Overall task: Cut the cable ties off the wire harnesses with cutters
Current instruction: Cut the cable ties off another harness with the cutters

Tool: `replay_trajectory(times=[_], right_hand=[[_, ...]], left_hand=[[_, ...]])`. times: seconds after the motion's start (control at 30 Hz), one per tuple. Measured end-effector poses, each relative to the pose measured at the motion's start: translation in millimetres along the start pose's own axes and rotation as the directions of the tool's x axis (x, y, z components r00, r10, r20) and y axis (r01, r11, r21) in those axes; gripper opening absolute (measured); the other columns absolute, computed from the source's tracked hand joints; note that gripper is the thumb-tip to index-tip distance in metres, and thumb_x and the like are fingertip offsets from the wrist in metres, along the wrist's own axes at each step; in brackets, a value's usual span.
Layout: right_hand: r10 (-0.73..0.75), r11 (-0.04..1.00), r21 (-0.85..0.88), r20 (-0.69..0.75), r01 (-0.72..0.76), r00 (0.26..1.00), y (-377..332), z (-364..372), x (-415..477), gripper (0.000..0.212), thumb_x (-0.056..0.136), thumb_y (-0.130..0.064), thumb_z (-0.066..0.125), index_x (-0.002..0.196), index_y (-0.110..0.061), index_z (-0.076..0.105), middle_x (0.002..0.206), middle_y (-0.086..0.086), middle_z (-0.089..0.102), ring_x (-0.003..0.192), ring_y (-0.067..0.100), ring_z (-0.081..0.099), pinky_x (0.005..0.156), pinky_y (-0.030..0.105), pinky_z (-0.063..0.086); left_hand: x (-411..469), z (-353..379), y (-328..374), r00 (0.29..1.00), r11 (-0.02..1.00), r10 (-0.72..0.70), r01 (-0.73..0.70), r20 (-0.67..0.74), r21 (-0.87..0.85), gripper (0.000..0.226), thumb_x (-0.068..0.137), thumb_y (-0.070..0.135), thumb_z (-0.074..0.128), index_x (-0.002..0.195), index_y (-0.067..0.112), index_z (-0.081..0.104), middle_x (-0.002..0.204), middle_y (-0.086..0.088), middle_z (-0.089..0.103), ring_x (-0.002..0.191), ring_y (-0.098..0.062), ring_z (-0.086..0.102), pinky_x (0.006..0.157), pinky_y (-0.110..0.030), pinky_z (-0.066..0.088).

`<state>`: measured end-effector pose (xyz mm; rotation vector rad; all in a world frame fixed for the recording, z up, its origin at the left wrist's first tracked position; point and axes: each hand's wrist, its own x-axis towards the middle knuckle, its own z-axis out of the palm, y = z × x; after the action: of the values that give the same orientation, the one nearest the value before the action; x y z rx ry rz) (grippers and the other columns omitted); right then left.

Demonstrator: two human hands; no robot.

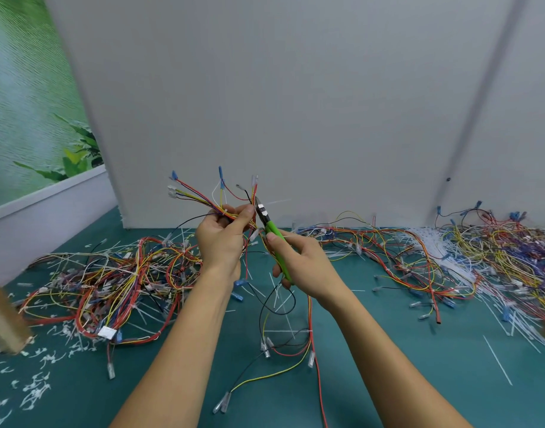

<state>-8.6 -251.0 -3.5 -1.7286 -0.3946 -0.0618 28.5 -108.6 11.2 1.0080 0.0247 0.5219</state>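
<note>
- Green-handled metal side cutters (272,234): held in the air at scene centre, above the table. The long axis runs from near-right up to far-left, with the metal head on top pointing up and slightly left.
- The cutter head sits against the held wires, just right of the left thumb tip; I cannot tell how far the blades are apart.
- Right hand (302,264): fingers and thumb curled around the green handles, gripping the cutters.
- Multicoloured wire harness of red, yellow, black and blue strands (209,202): bunched in the left hand. Its blue and clear connector ends fan up and left, and its loose tails hang down onto the table.
- Left hand (223,239): closed around the harness, thumb pressing the wires.
- Thin white plastic cable tie tail (279,201): sticks out to the right beside the cutter head.
- Teal table mat (388,366): under everything.
- Tangled harness pile, left (110,282), with white ties mixed in.
- Tangled harness pile, far right (419,251), beside a sheaf of loose white ties (431,239).
- Small white cut scraps (36,387): near left.
- Wooden post (2,316): left edge.
- Grey wall panel (296,103): far side.
</note>
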Motion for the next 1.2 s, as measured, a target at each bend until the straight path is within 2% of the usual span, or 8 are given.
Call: replay_trajectory(times=[0.2,0.43,0.57,0.67,0.77,0.93,1.07,1.2], right_hand=[[0.010,1.000,-0.016,-0.024,-0.011,1.000,-5.2,4.5,-2.0,0.022,0.104,-0.040,0.056,0.088,-0.032,0.068,0.090,-0.002,0.072,0.061,0.016,0.059,0.052,0.035,0.047],[0.000,1.000,-0.031,-0.098,-0.003,0.995,-11.2,10.0,-5.9,0.044,0.105,-0.035,0.056,0.064,-0.045,0.065,0.050,-0.017,0.050,0.048,0.013,0.045,0.045,0.023,0.039],[0.012,0.999,-0.035,-0.101,-0.016,0.995,-12.3,12.9,-5.7,0.049,0.106,-0.034,0.055,0.060,-0.049,0.066,0.050,-0.016,0.047,0.048,0.013,0.042,0.044,0.023,0.038],[0.051,0.999,0.009,-0.078,-0.050,0.996,-11.2,10.2,-5.3,0.038,0.105,-0.035,0.055,0.068,-0.033,0.064,0.057,-0.014,0.050,0.047,0.016,0.044,0.043,0.023,0.036],[0.096,0.993,0.073,-0.018,-0.094,0.995,-12.1,4.0,-3.6,0.034,0.105,-0.036,0.054,0.080,-0.014,0.061,0.078,0.002,0.057,0.050,0.020,0.048,0.041,0.024,0.036],[0.144,0.983,0.107,0.061,-0.150,0.988,-17.8,-5.2,-3.1,0.039,0.105,-0.041,0.054,0.095,-0.004,0.066,0.085,0.004,0.065,0.051,0.020,0.056,0.041,0.025,0.040],[0.153,0.986,0.050,0.103,-0.158,0.983,-21.6,-9.7,-3.7,0.039,0.106,-0.044,0.051,0.101,-0.009,0.067,0.097,0.010,0.068,0.059,0.021,0.062,0.042,0.027,0.045],[0.135,0.991,-0.004,0.082,-0.135,0.987,-21.9,-9.0,-4.5,0.042,0.106,-0.045,0.049,0.098,-0.009,0.067,0.094,0.007,0.066,0.060,0.020,0.064,0.043,0.028,0.046]], left_hand=[[1.8,-2.4,-1.0,1.000,0.999,-0.006,0.007,-0.005,0.038,0.024,0.082,0.001,0.078,0.085,0.014,0.058,0.089,-0.008,0.076,0.091,-0.024,0.074,0.080,-0.034,0.058],[2.0,-1.0,-2.8,0.999,0.999,-0.034,0.034,-0.015,0.026,0.025,0.083,-0.001,0.076,0.084,0.014,0.057,0.092,-0.013,0.075,0.095,-0.028,0.073,0.094,-0.047,0.056],[1.1,-1.3,-2.6,0.998,0.998,-0.052,0.053,-0.025,0.028,0.025,0.084,-0.002,0.075,0.084,0.014,0.056,0.096,-0.017,0.074,0.097,-0.031,0.072,0.095,-0.048,0.056],[0.6,-0.1,-3.1,0.997,0.997,-0.072,0.072,-0.020,0.017,0.026,0.086,-0.004,0.072,0.085,0.014,0.053,0.098,-0.019,0.072,0.100,-0.032,0.071,0.097,-0.046,0.055],[1.0,-1.1,-2.4,0.997,0.997,-0.076,0.076,0.004,0.035,0.026,0.087,-0.003,0.071,0.088,0.014,0.052,0.097,-0.016,0.072,0.093,-0.024,0.072,0.093,-0.039,0.056],[3.0,-2.7,0.3,0.999,0.995,-0.015,0.012,0.029,0.098,0.023,0.088,-0.002,0.071,0.089,0.013,0.053,0.095,-0.013,0.074,0.090,-0.021,0.073,0.082,-0.029,0.058],[3.5,-4.0,0.0,1.000,0.993,0.016,-0.019,0.021,0.119,0.021,0.086,-0.001,0.073,0.086,0.013,0.056,0.093,-0.011,0.075,0.093,-0.024,0.074,0.084,-0.031,0.059],[5.4,-4.8,-3.6,1.000,0.992,-0.001,-0.002,0.024,0.126,0.017,0.085,0.001,0.075,0.090,0.008,0.060,0.092,-0.010,0.077,0.093,-0.025,0.075,0.085,-0.033,0.059]])
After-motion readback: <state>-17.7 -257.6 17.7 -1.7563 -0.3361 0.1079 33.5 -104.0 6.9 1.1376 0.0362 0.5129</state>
